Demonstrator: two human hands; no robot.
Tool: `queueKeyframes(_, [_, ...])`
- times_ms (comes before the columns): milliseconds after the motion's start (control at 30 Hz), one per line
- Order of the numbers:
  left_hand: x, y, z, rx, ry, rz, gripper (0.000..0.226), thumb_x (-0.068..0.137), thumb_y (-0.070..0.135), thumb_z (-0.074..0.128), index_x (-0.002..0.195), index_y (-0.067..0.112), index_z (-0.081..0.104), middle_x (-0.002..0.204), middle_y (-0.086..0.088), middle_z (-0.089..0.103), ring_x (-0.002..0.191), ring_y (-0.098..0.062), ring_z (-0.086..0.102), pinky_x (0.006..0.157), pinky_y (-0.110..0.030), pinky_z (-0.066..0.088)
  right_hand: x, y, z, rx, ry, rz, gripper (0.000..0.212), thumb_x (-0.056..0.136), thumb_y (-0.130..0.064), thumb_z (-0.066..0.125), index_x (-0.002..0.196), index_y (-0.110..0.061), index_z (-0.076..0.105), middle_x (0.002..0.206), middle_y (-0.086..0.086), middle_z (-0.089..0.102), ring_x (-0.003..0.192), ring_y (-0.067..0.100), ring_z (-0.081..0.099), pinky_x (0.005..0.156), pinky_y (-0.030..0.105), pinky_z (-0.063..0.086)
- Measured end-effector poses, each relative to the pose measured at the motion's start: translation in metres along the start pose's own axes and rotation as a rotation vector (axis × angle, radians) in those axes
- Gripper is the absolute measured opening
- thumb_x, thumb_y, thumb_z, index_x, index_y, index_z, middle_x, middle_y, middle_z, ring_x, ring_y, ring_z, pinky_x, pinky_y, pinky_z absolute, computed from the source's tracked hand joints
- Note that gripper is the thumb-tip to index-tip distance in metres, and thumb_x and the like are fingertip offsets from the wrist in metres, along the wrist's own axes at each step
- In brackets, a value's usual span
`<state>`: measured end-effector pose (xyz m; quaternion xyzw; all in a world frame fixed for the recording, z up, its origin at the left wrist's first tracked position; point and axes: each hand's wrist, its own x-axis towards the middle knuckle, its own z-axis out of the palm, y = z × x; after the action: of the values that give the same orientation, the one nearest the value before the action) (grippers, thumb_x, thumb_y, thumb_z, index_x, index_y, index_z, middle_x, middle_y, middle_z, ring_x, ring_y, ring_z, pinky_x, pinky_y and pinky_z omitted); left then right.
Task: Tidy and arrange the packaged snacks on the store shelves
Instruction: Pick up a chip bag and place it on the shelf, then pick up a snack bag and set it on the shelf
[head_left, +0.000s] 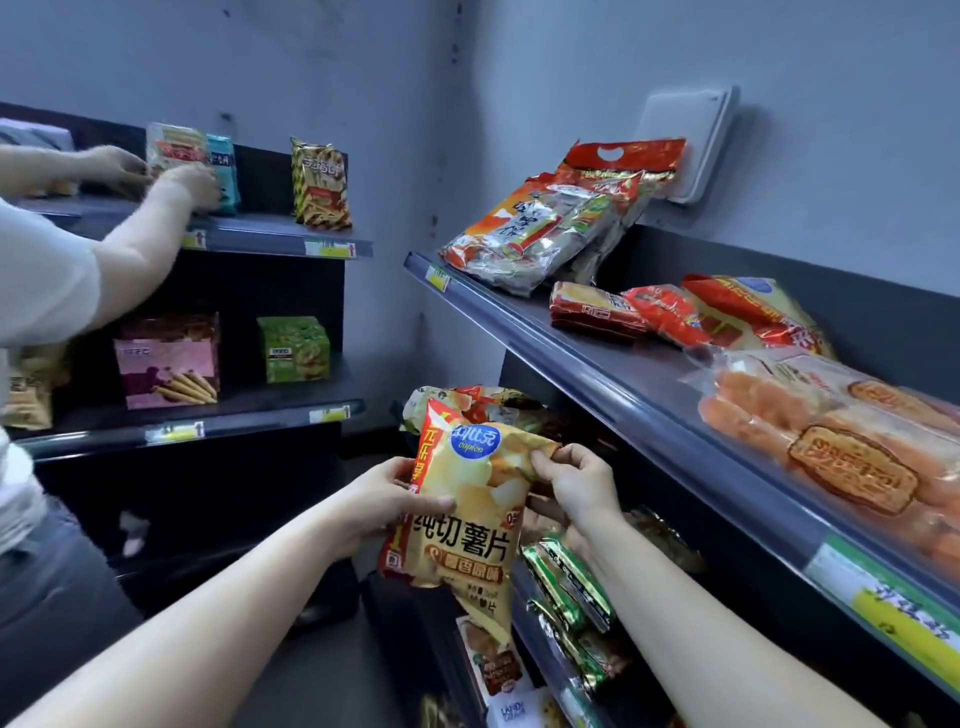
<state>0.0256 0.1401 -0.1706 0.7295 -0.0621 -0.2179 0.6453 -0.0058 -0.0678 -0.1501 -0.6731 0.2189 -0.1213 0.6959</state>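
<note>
We hold a yellow potato chip bag (467, 499) upright, just below the upper right shelf (597, 374) and above some green packets (566, 587). Our left grip (384, 499) wraps round its left edge, thumb across the front. Our right grip (576, 483) pinches its upper right corner. Another person (47, 291) reaches towards the far shelves.

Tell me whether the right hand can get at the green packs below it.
Probably yes, but not freely. The green packs lie uncovered just below the right hand, with nothing between them. That hand pinches the chip bag, though, so it would have to let go first.
</note>
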Motion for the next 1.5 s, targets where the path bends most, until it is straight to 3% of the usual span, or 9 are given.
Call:
queueKeyframes(100, [0.028,-0.004,-0.009,-0.001,0.014,-0.019,0.062,0.072,0.018,0.082,0.126,0.013,0.052,0.099,-0.004,0.073,0.076,-0.012,0.073,0.052,-0.020,0.054,0.030,0.003,0.015,0.021,0.007,0.033,0.029,0.086,-0.012,0.068,0.066,-0.016,0.046,0.078,0.009,0.065,0.074,0.029,0.064,0.065,0.049,0.057])
queueKeyframes(200, [0.060,-0.008,-0.022,-0.019,0.062,-0.027,0.057,0.070,0.017,0.084,0.118,0.013,0.055,0.097,-0.008,0.074,0.082,-0.021,0.074,0.072,-0.037,0.060,0.061,0.006,0.032,0.021,0.007,0.036,0.028,0.084,-0.015,0.070,0.067,-0.016,0.048,0.079,0.008,0.065,0.079,0.028,0.063,0.078,0.052,0.057])
queueKeyframes(367, [0.120,-0.011,-0.054,-0.077,0.115,-0.053,0.051,0.068,0.012,0.085,0.111,0.009,0.057,0.094,-0.011,0.074,0.082,-0.027,0.073,0.079,-0.050,0.058,0.110,0.007,0.065,0.097,-0.013,0.064,0.022,0.088,-0.016,0.066,0.072,-0.013,0.051,0.079,0.009,0.065,0.074,0.023,0.062,0.070,0.038,0.057])
queueKeyframes(667, [0.233,0.004,-0.114,-0.053,0.106,-0.055,0.055,0.060,0.016,0.091,0.105,0.008,0.061,0.092,-0.009,0.074,0.079,-0.025,0.073,0.075,-0.044,0.060,0.217,0.019,0.122,-0.099,0.125,0.034,0.013,0.090,-0.013,0.062,0.077,-0.014,0.061,0.092,0.013,0.066,0.086,0.028,0.062,0.060,0.029,0.052])
queueKeyframes(767, [0.264,0.006,-0.127,-0.055,0.100,-0.065,0.059,0.058,0.018,0.092,0.106,0.010,0.060,0.094,-0.008,0.074,0.080,-0.024,0.073,0.076,-0.046,0.059,0.246,0.026,0.131,-0.192,0.195,0.023,0.012,0.086,-0.016,0.066,0.073,-0.016,0.066,0.083,0.011,0.069,0.077,0.029,0.063,0.067,0.036,0.054])
queueKeyframes(1033, [0.335,0.012,-0.135,-0.127,0.094,-0.094,0.045,0.064,0.012,0.088,0.097,0.015,0.057,0.095,-0.008,0.073,0.077,-0.024,0.073,0.066,-0.040,0.060,0.322,0.036,0.144,-0.418,0.239,0.041,0.004,0.086,-0.018,0.063,0.086,-0.019,0.066,0.068,-0.001,0.059,0.057,0.013,0.050,0.045,0.021,0.041])
queueKeyframes(1133, [0.361,0.016,-0.136,-0.150,0.079,-0.105,0.054,0.063,0.013,0.088,0.107,0.010,0.058,0.093,-0.009,0.074,0.073,-0.025,0.073,0.061,-0.039,0.059,0.351,0.040,0.149,-0.498,0.205,0.068,0.016,0.089,-0.007,0.062,0.103,-0.012,0.061,0.091,0.005,0.062,0.077,0.022,0.057,0.058,0.024,0.043])
queueKeyframes(1233, [0.387,0.019,-0.137,-0.149,0.055,-0.104,0.061,0.061,0.016,0.089,0.112,0.009,0.057,0.092,-0.010,0.074,0.074,-0.026,0.074,0.067,-0.044,0.060,0.379,0.046,0.155,-0.591,0.194,0.084,0.051,0.088,-0.003,0.062,0.136,-0.003,0.044,0.129,0.012,0.054,0.115,0.029,0.054,0.096,0.035,0.044])
queueKeyframes(1500, [0.429,0.020,-0.139,-0.181,-0.034,-0.115,0.053,0.066,0.013,0.086,0.110,0.011,0.057,0.093,-0.010,0.074,0.075,-0.024,0.073,0.057,-0.034,0.058,0.417,0.060,0.163,-1.032,0.204,0.113,0.076,0.087,-0.005,0.060,0.151,-0.017,0.020,0.157,0.016,0.010,0.142,0.031,0.019,0.109,0.031,0.026])
